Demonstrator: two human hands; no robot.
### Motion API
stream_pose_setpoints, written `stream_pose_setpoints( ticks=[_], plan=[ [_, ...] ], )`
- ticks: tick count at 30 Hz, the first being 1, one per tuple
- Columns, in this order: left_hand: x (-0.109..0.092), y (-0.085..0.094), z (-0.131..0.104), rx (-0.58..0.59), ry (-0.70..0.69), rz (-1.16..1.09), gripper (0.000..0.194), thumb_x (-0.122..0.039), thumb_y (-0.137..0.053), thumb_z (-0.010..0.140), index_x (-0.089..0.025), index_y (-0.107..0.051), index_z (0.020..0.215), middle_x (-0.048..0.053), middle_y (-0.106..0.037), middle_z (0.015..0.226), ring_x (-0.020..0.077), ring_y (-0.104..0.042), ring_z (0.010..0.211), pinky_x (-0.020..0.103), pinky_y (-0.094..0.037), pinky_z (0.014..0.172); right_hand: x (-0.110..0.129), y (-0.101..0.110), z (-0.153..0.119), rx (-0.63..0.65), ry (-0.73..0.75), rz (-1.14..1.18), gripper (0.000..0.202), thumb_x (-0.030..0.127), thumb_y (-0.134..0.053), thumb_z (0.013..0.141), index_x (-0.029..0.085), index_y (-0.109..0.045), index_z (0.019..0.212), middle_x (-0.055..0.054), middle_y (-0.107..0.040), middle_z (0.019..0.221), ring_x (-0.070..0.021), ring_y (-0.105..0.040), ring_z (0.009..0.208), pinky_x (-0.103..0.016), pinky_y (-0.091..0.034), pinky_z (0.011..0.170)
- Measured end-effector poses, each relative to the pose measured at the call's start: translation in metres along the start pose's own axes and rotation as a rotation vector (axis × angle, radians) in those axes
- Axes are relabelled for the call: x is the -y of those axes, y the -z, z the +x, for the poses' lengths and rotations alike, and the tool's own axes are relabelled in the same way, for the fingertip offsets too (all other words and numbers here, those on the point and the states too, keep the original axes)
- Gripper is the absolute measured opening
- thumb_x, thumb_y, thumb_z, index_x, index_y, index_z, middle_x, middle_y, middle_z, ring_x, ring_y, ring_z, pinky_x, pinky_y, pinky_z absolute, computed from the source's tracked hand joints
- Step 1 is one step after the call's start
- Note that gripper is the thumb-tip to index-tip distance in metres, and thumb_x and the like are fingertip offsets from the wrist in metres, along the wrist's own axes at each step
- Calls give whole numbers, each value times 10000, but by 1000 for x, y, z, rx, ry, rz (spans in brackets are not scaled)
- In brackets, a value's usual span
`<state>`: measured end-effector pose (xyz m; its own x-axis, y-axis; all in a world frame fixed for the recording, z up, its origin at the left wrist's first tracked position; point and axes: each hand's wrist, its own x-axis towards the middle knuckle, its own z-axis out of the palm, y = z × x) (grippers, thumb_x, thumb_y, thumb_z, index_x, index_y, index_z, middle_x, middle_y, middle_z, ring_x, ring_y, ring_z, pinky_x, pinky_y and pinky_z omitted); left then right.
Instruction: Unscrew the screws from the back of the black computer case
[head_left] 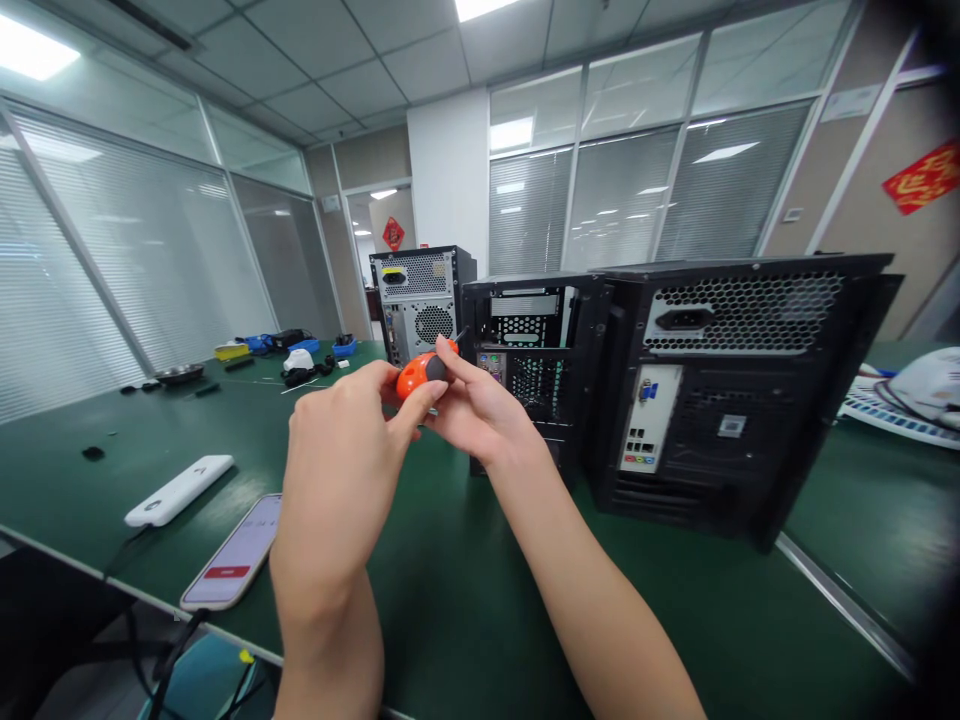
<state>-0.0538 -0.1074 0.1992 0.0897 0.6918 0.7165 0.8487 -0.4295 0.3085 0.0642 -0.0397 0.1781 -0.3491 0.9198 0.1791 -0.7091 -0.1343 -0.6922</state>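
An orange and black screwdriver is held up between both hands, its thin dark shaft pointing up and to the right. My left hand grips the back of the orange handle with thumb and fingers. Around the front end, near the shaft, close the fingers of my right hand. Just behind the hands stands an open black computer case, its upper rear bay showing a bare opening. The fingertips hide part of the handle.
Another computer case stands at the right, and a third case farther back. On the left lie a phone and a white power bank. A metal bowl and small parts sit at the far left. A white helmet rests far right.
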Motion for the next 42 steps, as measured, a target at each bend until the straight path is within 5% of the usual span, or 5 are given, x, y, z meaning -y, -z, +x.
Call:
stream_pose_setpoints(
  ticks=[32, 42],
  plan=[
    [5, 3, 1, 61, -65, 55, 256, -416, -521, 845, -205, -577, 979, 30, -659, 802, 141, -579, 555, 263, -426, 572, 6, 8, 1, 37, -99, 61, 186, 263, -514, 905, 132, -631, 843, -46, -637, 815, -137, -570, 773, -278, -446, 718],
    [8, 4, -1, 62, -93, 137, 242, -311, -515, 852, -230, -562, 1075, 22, -644, 812, 149, -578, 570, 278, -425, 595, 2, 12, 5, 95, -79, 60, 245, 171, -487, 908, 159, -606, 694, -2, -618, 731, -93, -539, 651, -242, -419, 650]
  ],
)
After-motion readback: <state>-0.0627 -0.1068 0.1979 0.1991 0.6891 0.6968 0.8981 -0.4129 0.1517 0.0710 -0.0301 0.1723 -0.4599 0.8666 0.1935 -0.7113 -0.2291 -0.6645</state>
